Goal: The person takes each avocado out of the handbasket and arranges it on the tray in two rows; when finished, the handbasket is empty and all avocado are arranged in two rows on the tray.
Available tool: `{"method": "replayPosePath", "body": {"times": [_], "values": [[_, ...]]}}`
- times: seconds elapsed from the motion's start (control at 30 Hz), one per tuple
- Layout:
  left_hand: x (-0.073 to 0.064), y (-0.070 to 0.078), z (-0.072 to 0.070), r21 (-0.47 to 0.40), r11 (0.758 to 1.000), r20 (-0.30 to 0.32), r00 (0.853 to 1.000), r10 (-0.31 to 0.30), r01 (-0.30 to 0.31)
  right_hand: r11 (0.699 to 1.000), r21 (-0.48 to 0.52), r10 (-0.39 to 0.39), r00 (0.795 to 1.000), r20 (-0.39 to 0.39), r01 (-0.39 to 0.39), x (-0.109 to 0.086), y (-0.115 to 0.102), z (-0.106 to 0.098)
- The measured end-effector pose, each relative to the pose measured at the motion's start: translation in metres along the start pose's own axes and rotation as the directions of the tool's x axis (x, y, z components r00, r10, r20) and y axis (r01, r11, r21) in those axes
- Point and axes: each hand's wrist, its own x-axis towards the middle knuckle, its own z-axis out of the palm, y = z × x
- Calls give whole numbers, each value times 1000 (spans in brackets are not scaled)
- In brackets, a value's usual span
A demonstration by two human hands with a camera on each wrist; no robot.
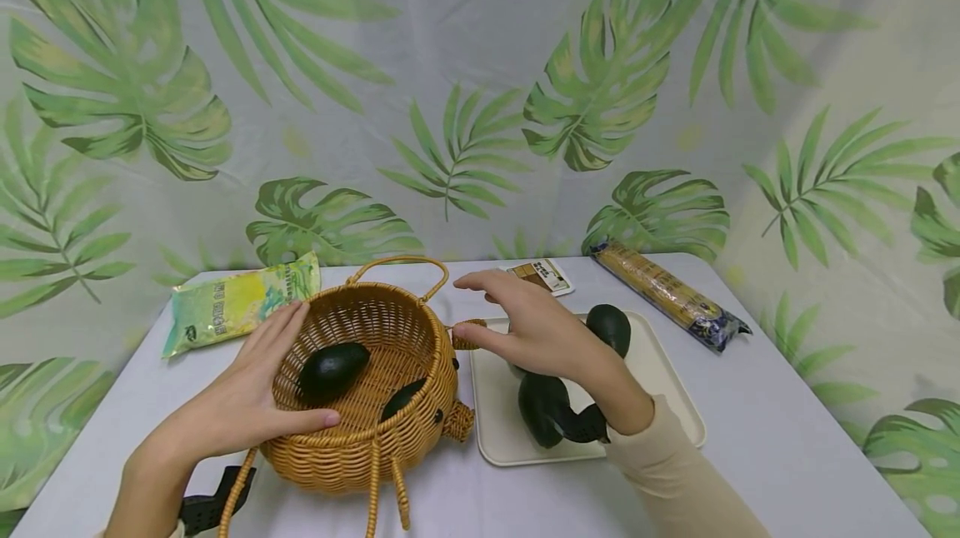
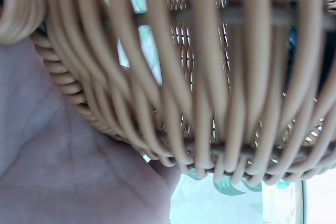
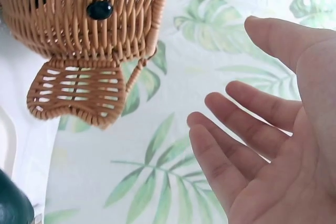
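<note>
Two dark green, pear-shaped avocados [image 1: 334, 371] lie in the round, golden-brown wicker basket [image 1: 330, 463]; at least two more dark green fruits [image 1: 543, 409] sit on the cream rectangular tray [image 1: 667, 363] to its right. The left hand [image 1: 251, 396] rests against the basket's left side, fingers extended and thumb over the near rim. The right hand [image 1: 532, 326] is empty, fingers apart, above the tray's basket side. This looks like a pause between transfers, probably into the basket; the next move would call for gripping a tray fruit while the left hand steadies the wicker. The upright far handle [image 1: 401, 261] and the raised rim need clearing. Behind lie a yellow-green plastic packet [image 1: 232, 305], a small brown-and-white packet [image 1: 543, 276] and a long clear packet of golden sticks [image 1: 667, 296], all out of the way on the white bench [image 1: 780, 430].
</note>
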Motion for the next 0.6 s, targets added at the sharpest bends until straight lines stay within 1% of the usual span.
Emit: {"method": "replayPosePath", "body": {"times": [0.17, 0.3, 0.6], "values": [[0, 0, -1, -2, 1000, 0, 1000, 7, -7, 1000, 9, -3, 1000, 31, 3, 11, -6, 3], [0, 0, -1, 1, 1000, -2, 1000, 9, -9, 999, 27, -21, 997, 79, 19, 21, -12, 6], [0, 0, -1, -3, 1000, -1, 1000, 7, -7, 998, 9, -68, 981, 179, 67, 39, -21, 23]]}}
